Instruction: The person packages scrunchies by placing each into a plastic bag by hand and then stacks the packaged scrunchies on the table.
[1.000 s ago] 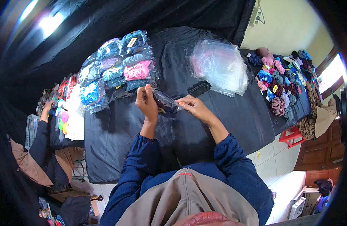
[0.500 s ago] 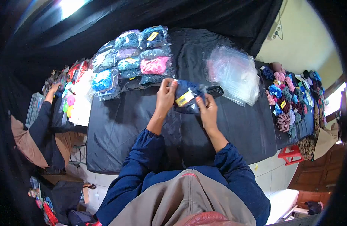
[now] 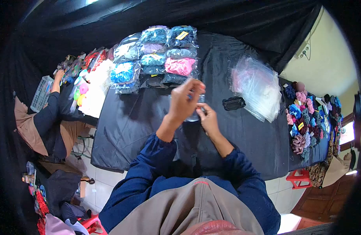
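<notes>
My left hand is raised over the black-covered table with its fingers curled together; what they hold, if anything, is hidden. Just to its right, my right hand pinches the edge of a clear plastic packet. Most of that packet is covered by my hands, with a little dark blue showing between the fingers. A small black oblong object lies on the cloth, to the right of both hands and apart from them.
Packed scrunchies lie in rows at the back left. A stack of clear bags is at the right. Loose scrunchies cover a side table beyond it. At far left, another person's hand reaches among goods near a grey basket.
My left hand has come up and over the packet, which my hands now mostly hide. The black object, near my right fingers before, lies apart on the table. The view has shifted slightly.
</notes>
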Available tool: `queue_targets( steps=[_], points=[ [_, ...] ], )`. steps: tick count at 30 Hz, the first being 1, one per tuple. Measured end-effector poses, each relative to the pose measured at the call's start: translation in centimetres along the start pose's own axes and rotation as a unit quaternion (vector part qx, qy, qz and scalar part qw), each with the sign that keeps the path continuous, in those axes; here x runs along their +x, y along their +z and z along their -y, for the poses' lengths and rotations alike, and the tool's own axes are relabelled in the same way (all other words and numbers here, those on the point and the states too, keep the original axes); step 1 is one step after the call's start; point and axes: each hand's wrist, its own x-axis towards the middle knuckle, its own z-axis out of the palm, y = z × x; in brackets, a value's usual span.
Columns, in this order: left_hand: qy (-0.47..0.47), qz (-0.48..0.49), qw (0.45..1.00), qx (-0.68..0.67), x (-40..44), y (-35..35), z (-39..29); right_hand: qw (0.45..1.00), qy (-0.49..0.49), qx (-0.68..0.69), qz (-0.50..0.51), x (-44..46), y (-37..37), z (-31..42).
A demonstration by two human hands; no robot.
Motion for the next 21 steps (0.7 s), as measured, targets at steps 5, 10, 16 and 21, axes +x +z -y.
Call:
queue_targets(
  steps=[5,10,16,21],
  points=[
    [0.124,0.117,0.985,0.025,-1.4,2.1,-2.0,0.963,-0.060,-0.113,0.235,1.7,5.4,1.7],
    [0.137,0.141,0.980,0.021,-1.3,2.1,-1.8,0.970,-0.017,0.012,0.242,5.8,11.3,-3.4],
    [0.096,0.141,0.985,-0.005,-1.1,1.5,-1.1,0.942,-0.213,-0.219,0.143,7.2,12.2,-1.9],
    [0.136,0.144,0.979,0.042,-0.7,1.1,-2.1,0.892,-0.151,-0.378,0.199,6.5,10.8,-1.9]
  ],
)
